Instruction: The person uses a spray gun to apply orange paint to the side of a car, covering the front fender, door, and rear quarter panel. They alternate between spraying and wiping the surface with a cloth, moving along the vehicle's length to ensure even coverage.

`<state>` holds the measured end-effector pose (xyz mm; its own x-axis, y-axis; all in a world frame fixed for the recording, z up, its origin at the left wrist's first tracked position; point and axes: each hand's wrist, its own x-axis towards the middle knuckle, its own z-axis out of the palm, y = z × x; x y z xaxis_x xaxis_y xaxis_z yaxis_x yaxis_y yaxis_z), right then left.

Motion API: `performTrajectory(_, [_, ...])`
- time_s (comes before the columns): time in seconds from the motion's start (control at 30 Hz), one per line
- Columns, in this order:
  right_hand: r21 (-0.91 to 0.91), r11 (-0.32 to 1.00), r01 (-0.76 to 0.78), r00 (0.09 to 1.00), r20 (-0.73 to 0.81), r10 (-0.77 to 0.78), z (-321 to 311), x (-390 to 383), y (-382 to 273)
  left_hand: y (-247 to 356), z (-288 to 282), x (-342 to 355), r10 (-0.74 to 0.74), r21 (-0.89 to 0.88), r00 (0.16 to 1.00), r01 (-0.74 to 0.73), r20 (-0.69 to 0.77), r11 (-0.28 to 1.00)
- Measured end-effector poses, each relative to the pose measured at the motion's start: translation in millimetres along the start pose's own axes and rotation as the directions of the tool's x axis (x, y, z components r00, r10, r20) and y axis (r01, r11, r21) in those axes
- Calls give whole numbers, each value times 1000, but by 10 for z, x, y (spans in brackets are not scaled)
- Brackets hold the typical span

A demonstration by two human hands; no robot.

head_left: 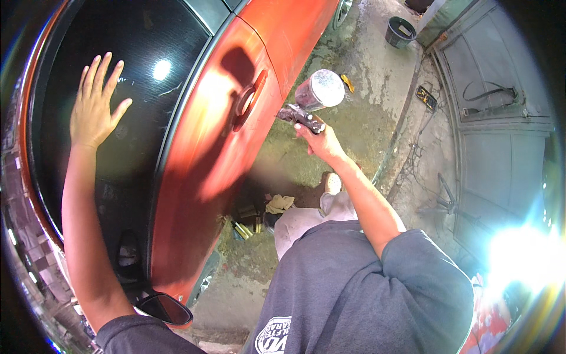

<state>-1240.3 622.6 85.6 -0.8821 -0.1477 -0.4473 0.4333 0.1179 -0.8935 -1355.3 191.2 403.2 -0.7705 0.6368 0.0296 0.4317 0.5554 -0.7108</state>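
My left hand [95, 112] is spread flat over the dark window glass [144, 103] of an orange car, palm down; it looks to rest on the glass. In my right hand [325, 144] is a spray gun [302, 117], with my fingers wrapped round its grip. A round cup [325, 89] with a pale lid sits on top of the gun. The gun's front end points left toward the orange car door [203, 171], a short way off its surface. The door handle [245, 101] lies left of the gun, and dark shadows fall across the panel around it.
A side mirror [165, 309] juts out at the lower left. By the car on the wet floor lie a crumpled cloth [280, 204] and several small bottles or tubes [243, 229]. A black bucket [400, 32] stands farther off. Grey metal doors [501, 141] and a glaring lamp [525, 259] are at right.
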Motion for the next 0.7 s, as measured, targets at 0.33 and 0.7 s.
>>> performTrajectory(0.33, [-89,996,-20,996,-89,13,13,852,-306,47,-201,-61,-10,9,1000,11,-5,1000])
performTrajectory(0.7, [-52,972,229,942,-238,-235,129,1242,-596,87,-235,-139,-17,22,1000,18,-16,1000])
